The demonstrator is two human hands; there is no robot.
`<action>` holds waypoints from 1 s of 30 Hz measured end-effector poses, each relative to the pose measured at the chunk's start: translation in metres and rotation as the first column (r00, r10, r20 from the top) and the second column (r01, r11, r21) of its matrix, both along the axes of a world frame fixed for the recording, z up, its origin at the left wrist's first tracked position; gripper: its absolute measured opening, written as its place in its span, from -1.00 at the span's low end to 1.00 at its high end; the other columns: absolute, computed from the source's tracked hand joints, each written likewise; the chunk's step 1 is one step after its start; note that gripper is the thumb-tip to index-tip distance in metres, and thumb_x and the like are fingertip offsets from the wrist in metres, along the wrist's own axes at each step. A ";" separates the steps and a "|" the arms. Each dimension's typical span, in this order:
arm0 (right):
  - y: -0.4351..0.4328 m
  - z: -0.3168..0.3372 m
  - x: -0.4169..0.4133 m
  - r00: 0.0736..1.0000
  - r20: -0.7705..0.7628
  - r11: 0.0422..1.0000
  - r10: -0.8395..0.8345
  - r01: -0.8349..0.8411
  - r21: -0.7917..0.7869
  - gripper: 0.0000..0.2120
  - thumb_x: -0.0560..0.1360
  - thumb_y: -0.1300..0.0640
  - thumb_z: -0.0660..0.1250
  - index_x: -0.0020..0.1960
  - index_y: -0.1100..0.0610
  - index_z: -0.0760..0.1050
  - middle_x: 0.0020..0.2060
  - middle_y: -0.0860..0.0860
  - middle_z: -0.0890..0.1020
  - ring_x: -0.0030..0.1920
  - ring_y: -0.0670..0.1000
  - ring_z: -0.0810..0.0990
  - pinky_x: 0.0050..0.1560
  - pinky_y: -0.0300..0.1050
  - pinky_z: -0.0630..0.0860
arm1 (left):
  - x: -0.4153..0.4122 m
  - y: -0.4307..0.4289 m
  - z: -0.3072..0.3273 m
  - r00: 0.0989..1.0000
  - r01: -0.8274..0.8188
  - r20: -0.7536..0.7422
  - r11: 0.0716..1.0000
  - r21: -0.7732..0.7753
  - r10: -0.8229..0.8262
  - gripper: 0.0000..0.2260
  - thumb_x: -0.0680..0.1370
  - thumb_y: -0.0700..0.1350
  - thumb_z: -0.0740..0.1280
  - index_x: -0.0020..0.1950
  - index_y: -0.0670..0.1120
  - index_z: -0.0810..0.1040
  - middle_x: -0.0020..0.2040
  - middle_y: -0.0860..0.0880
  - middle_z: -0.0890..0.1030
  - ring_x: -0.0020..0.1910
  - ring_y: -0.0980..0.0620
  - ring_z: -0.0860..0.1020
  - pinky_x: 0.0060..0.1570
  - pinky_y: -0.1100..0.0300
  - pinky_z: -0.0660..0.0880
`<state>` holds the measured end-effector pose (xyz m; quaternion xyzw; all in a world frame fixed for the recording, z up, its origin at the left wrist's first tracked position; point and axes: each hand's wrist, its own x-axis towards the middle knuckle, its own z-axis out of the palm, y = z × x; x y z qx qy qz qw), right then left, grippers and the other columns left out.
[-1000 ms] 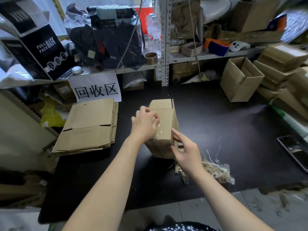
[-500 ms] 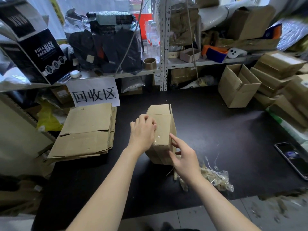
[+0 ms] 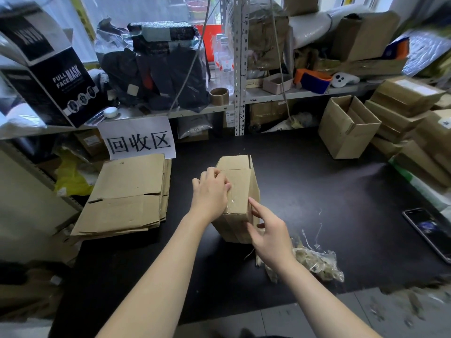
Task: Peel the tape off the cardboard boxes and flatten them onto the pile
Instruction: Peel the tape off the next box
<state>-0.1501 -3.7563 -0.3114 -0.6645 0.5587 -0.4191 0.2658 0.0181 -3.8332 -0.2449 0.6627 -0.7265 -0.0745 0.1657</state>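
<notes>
The box (image 3: 240, 189) stands on end in the middle of the black table (image 3: 329, 196), closed, with clear tape (image 3: 231, 203) shining along its top face and down the near side. It looks light and probably empty, stiff at the folds but thin in the walls, so a hard pull could tip or slide it. The tape is slick and thin (likely to tear if yanked), so it is best taken at a lifted end and drawn low along the seam.

The left hand (image 3: 209, 191) lies on the top, fingers curled and thumb against forefinger, seemingly pinching the tape. The right hand (image 3: 271, 234) is loosely open, its forefinger touching the box's near right corner to steady it, holding nothing.

A wad of peeled tape (image 3: 317, 262) lies just right of the box. The pile (image 3: 127, 193) of flattened cardboard sits to the left.
</notes>
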 end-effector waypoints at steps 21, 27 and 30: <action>-0.022 0.026 0.008 0.988 -0.100 0.989 -0.121 0.112 -0.093 -0.83 0.53 0.01 0.47 0.12 -0.05 0.67 0.24 -0.06 0.47 0.30 -0.01 0.34 0.31 0.03 0.40 | 0.018 0.037 0.010 0.825 0.315 -0.495 0.949 -0.001 -0.274 -0.93 0.67 -0.14 0.29 0.03 0.01 0.54 0.05 0.13 0.48 0.09 0.15 0.51 0.20 0.16 0.45; -0.025 0.032 0.006 0.990 -0.035 0.980 -0.136 0.129 -0.151 -0.91 0.54 0.22 0.44 -0.09 0.04 0.64 -0.05 -0.12 0.58 0.07 -0.02 0.47 0.08 -0.03 0.47 | 0.022 0.044 0.008 0.756 0.186 -0.608 0.970 -0.155 -0.243 -0.80 0.54 -0.14 0.50 0.17 -0.03 0.69 0.11 0.10 0.59 0.18 0.16 0.55 0.14 0.36 0.45; -0.025 0.034 0.002 0.985 -0.030 0.971 -0.173 0.165 -0.172 -0.86 0.52 0.30 0.41 -0.11 0.08 0.62 -0.13 -0.11 0.62 0.02 -0.01 0.51 0.05 -0.06 0.47 | 0.021 0.045 0.000 0.724 0.144 -0.665 0.983 -0.115 -0.184 -0.40 0.47 -0.12 0.57 0.47 0.06 0.47 0.20 0.13 0.61 0.22 0.20 0.57 0.27 0.29 0.46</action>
